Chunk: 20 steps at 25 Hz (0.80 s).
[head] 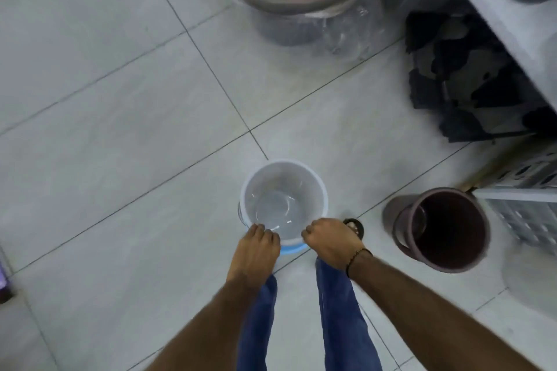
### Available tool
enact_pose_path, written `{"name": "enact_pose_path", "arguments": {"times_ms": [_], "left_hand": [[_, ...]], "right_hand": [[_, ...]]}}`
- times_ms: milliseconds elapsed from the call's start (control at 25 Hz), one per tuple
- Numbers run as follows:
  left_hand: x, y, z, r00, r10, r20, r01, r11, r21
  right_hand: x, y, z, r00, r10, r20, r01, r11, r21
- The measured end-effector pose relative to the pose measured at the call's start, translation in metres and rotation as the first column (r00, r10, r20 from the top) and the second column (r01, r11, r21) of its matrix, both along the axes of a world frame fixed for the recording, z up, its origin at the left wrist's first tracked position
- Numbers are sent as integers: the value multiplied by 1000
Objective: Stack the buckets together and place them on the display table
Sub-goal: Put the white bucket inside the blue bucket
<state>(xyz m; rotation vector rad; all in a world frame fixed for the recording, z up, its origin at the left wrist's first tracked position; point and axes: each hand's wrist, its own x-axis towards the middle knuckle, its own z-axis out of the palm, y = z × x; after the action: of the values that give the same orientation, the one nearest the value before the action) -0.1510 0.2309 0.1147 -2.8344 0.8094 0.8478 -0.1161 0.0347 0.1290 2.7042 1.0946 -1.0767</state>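
The person stands over a translucent white plastic bucket (283, 199) that sits upright on the grey tiled floor (105, 117), nested in a blue bucket (294, 249) of which only a rim sliver shows. The left hand (256, 247) and right hand (330, 242) curl their fingers (261, 230) over the near rim on opposite sides, probably to lift the stack evenly. A dark brown plastic bucket (443, 229) stands apart, likely still to join. The grey worktop (494, 6) edge lies upper right.
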Motion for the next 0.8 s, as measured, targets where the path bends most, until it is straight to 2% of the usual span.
{"name": "enact_pose_path", "arguments": {"times_ms": [120, 240, 360, 440, 480, 520, 560, 600, 640, 680, 720, 760, 800], "left_hand": [[-34, 9, -81, 995, 61, -75, -65, 996, -57], [-54, 10, -143, 990, 106, -92, -116, 987, -108], [-66, 15, -182, 982, 187, -34, -190, 959, -209], [-72, 19, -198, 942, 335, 20, -312, 896, -316], [-70, 20, -200, 868, 496, -2, -467, 816, -341], [-68, 21, -200, 718, 694, -54, -664, 659, -353], [-66, 21, -202, 486, 857, -175, -846, 410, -341], [-62, 19, -204, 160, 917, -365, -966, 69, -251], [-59, 18, -208, -165, 819, -550, -966, -247, -79], [-58, 18, -212, -362, 660, -659, -901, -430, 65], [-57, 19, -216, -426, 576, -698, -869, -476, 136], [-56, 21, -217, -427, 554, -714, -869, -471, 155], [-55, 20, -217, -428, 536, -728, -867, -471, 163]], "right_hand": [[-32, 14, -71, 999, -4, -54, 1, 998, -58], [-52, 20, -138, 996, 78, -37, -82, 988, -130], [-71, 16, -188, 999, 38, 9, -37, 995, -96], [-74, 12, -201, 990, -120, 67, 117, 992, 46], [-73, 9, -205, 954, -277, 114, 262, 957, 126], [-71, 6, -206, 875, -461, 148, 438, 884, 164], [-69, 2, -206, 748, -640, 174, 617, 768, 173], [-66, -3, -208, 582, -793, 180, 774, 608, 175], [-63, -10, -211, 390, -911, 131, 900, 407, 157], [-57, -16, -216, 198, -979, 46, 973, 202, 109], [-50, -21, -222, 53, -998, -46, 998, 51, 39], [-43, -24, -229, -38, -991, -129, 999, -34, -30], [-37, -26, -233, -76, -980, -183, 995, -64, -71]]}}
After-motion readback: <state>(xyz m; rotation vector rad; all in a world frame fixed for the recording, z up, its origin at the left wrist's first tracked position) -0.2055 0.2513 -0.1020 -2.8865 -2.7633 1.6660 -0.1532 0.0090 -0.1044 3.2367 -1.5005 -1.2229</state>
